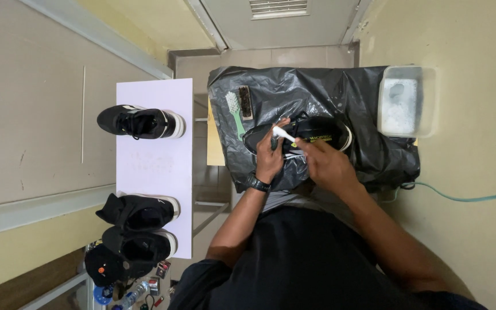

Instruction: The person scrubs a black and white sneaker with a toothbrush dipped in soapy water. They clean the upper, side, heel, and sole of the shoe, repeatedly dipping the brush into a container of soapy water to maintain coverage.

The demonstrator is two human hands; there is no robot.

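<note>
Hands (pixel 299 158) on shoe (pixel 317 133), mid-bag (pixel 363 92).

Shoe (pixel 317 133) on bag (pixel 351 97), brushes (pixel 239 109) left

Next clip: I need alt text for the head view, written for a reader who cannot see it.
Seen from above, a person's left hand steadies a black sneaker with a white sole on a black plastic sheet, while the right hand holds a small white brush against it. A green-handled scrub brush and a clear plastic tub lie nearby; three more black sneakers sit on a white board.
</note>
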